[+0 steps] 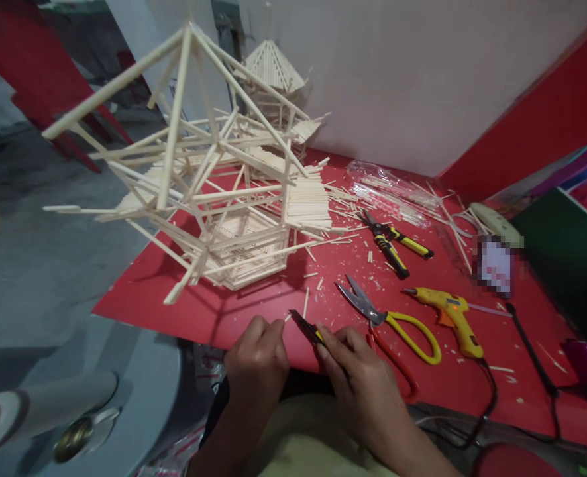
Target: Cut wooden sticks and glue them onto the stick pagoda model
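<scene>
Head view: looks like a stick-trimming step. Left hand (pixel 257 354), on the near side of the model (pixel 238 193), has fingers curled, pinching a short stick (pixel 288 318). Right hand (pixel 356 364), also near side, has fingers wrapped round a cutter (pixel 306 327). Blade tip is just beside the stick end; can't tell if touching. Next move likely calls for a firm pinch, fingertips clear of the edge. Glue gun (pixel 447 308) and shears (pixel 374 316) lie right of the model on the table (pixel 258 314).
</scene>
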Tool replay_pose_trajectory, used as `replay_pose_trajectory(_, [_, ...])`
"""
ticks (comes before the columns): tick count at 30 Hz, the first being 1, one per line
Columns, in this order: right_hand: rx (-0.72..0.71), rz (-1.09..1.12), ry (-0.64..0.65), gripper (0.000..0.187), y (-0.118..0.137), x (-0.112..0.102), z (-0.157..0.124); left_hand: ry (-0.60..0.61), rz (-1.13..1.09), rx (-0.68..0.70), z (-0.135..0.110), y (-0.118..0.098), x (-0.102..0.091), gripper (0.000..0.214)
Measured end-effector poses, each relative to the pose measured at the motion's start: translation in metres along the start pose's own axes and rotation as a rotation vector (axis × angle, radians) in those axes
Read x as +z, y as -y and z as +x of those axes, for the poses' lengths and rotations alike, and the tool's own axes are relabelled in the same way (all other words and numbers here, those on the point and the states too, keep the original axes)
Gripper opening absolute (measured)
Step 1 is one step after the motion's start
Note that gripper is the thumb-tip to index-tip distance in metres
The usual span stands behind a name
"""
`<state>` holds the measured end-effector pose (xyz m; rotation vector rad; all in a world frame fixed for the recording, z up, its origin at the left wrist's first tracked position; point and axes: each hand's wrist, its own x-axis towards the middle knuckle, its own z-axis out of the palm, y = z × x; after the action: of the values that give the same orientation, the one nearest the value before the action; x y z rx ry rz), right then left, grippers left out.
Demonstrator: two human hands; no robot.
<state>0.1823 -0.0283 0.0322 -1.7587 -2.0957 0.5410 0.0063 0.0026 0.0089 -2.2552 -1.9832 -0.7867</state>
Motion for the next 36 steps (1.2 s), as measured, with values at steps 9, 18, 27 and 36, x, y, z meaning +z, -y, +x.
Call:
replay_pose_trajectory(9, [0.051,-0.032,0.073,0.04,0.004,0.0,0.0,0.058,-0.047,-0.017,-0.001,0.004,0.0,0.023])
replay_pose_trajectory(18, [0.045,-0.322,-0.109,0.04,-0.014,-0.01,-0.002,0.146,-0.076,-0.027,-0.002,0.006,-0.002,0.023])
replay_pose_trajectory(27, [-0.004,-0.008,0.037,0.04,0.003,-0.006,0.003,0.149,-0.07,-0.028,-0.001,0.004,-0.005,0.023])
replay_pose_trajectory(36, [0.017,0.01,0.101,0.042,-0.002,-0.003,0.004,0.203,-0.063,-0.065,0.002,0.002,-0.007,0.023])
